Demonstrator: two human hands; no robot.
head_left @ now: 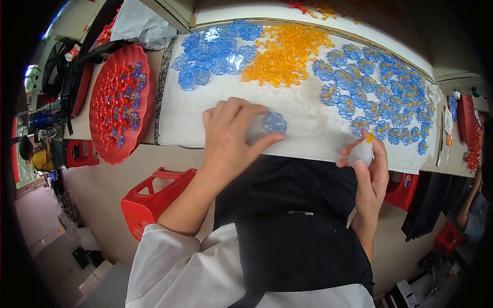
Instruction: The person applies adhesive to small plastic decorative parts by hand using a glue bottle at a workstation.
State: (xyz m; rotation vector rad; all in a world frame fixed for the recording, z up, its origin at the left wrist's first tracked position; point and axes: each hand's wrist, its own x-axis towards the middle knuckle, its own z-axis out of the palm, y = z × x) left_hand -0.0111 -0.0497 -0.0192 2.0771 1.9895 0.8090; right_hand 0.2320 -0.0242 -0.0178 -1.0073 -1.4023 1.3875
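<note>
A clear blue flower-shaped plastic piece lies at the front middle of the white work surface. The curled thumb and forefinger of my left hand are at its edges, apparently gripping it. In my right hand, near the front edge, is a small whitish squeeze bottle, its yellow nozzle pointing up. Farther back lie a pile of blue flower pieces and, beside it, a heap of small orange-yellow plastic pieces. Many blue flowers with yellow pieces on them are spread out on the right.
Left of the white sheet stands a red scalloped tray holding red and blue pieces. A red stool is below the table on the left. A thin metal tool lies by the right edge. Another person's arm shows at far right.
</note>
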